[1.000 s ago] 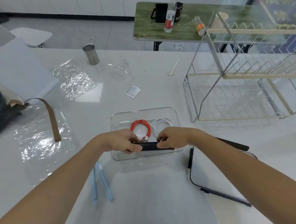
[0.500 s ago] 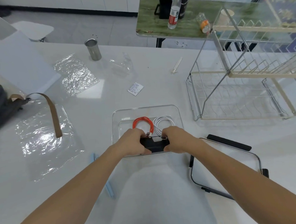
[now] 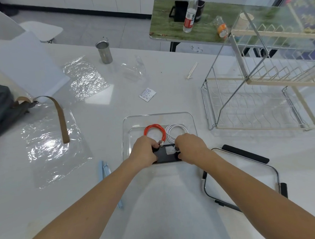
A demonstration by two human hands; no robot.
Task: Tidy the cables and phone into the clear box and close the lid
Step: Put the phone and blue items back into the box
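Black and flat, the phone (image 3: 166, 155) now lies low inside the clear box (image 3: 158, 117), at the near side; a second ago it was held up on its edge at the near wall. The left hand (image 3: 145, 152) holds the phone's left end with curled fingers, and the right hand (image 3: 190, 147) holds the right end the same way. Both hands have moved forward into the box. The orange cable (image 3: 154, 133) and the white cable (image 3: 176, 132) sit coiled side by side behind the phone, where they were before. A white plug (image 3: 170, 149) rests on top of the phone. The lid (image 3: 244, 171), with its black clips, lies on the table (image 3: 169, 83) just to the right of the box, not on it. A small white packet (image 3: 147, 94) has writing too small to read. The bottle (image 3: 189, 14) on the green table (image 3: 212, 29) has a red and white label, also too blurry to read. A wire rack (image 3: 259, 98) stands to the right. A metal cup (image 3: 104, 51), shiny plastic sheets (image 3: 85, 79) and a brown strap (image 3: 61, 119) lie to the left. Blue sticks (image 3: 103, 171) lie near the left arm.
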